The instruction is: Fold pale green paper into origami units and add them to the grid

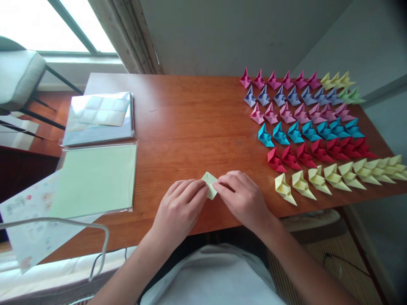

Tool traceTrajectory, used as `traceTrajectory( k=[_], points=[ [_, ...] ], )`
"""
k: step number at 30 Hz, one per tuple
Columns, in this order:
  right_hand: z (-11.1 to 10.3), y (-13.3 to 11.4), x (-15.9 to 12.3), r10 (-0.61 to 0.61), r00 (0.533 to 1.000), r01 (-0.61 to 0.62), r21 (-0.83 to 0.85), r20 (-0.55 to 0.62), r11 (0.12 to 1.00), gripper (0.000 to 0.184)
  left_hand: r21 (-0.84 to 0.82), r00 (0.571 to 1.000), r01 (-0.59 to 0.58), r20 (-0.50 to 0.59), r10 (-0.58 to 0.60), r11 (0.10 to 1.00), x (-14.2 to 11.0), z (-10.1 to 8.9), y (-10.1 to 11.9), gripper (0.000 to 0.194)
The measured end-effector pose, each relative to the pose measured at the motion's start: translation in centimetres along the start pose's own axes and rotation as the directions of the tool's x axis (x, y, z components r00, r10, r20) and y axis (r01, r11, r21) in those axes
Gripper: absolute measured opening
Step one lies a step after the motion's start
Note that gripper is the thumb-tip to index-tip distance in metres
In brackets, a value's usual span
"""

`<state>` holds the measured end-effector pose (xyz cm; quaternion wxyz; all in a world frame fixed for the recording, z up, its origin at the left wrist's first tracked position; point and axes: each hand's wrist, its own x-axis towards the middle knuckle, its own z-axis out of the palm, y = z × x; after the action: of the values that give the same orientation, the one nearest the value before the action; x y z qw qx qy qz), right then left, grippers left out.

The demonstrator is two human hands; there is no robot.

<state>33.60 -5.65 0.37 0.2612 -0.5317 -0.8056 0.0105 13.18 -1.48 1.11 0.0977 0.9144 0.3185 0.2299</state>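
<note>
Paper (210, 185): one small pale green square, folded, turned cornerwise, at the table's near edge, between the two hands.

Left hand (182, 205): fingers together, clamped on the paper's left corner.

Right hand (246, 197): thumb and fingertips together, clamped on the paper's right corner; the other fingers curled.

Table (190, 114): reddish-brown wood, glossy.

Folded pieces, pointed, in six rows on the right of the table, listed from far to near:
- Magenta row (274, 80), ending at the right in yellow pieces (335, 80).
- Lavender row (280, 97), ending at the right in green pieces (352, 96).
- Pink row (287, 113).
- Blue row (295, 133).
- Red row (305, 156).
- Pale yellow row (319, 180), nearest the person; its right end crowded, the pieces overlapping.

Green pack (95, 180): pale green sheets in a clear sleeve, left side of the table.

Blue-grey pack (95, 133): in a clear sleeve, just beyond the green pack; a gridded, shiny sheet (104, 111) lies on top.

Printed sheet (30, 220): white with small coloured pictures, partly under the green pack, reaching past the table's edge.

Cable (106, 241): white, bent, at lower left, passing over the printed sheet.

Chair (23, 78): pale seat, dark legs, at far left below the window (82, 25).

Curtain (127, 34): patterned, beside the window.
</note>
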Motion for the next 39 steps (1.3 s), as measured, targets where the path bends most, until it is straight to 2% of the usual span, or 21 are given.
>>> traceTrajectory(
  k=[5,11,18,22,27,39],
  points=[
    [-0.8,0.1,-0.2,0.017,0.997,-0.022,0.058,0.076,0.998,0.018,-0.013,1.000,-0.001,-0.009,0.001,1.000,-0.7,-0.1,0.0,0.018],
    [-0.7,-0.1,-0.1,0.110,0.992,-0.119,0.159,0.066,0.980,0.015,-0.037,0.999,0.023,-0.032,-0.024,0.999,-0.4,0.0,0.3,0.015],
    [-0.5,0.1,1.0,0.247,0.960,-0.275,0.292,0.130,0.916,0.015,-0.162,0.974,0.214,-0.037,-0.223,0.963,1.0,0.0,0.1,0.010],
    [-0.5,-0.1,1.9,0.317,0.930,-0.357,0.251,0.186,0.900,0.015,-0.130,0.957,0.276,-0.056,-0.285,0.952,1.4,0.2,0.1,0.015],
    [-0.3,-0.4,2.3,0.382,0.895,-0.424,0.176,0.229,0.888,0.014,-0.135,0.951,0.296,-0.057,-0.305,0.946,1.6,0.5,-0.1,0.012],
    [-0.1,-0.4,2.9,0.453,0.861,-0.489,0.136,0.230,0.861,0.014,-0.103,0.937,0.342,-0.034,-0.347,0.934,1.8,0.7,-0.1,0.017]
  ],
)
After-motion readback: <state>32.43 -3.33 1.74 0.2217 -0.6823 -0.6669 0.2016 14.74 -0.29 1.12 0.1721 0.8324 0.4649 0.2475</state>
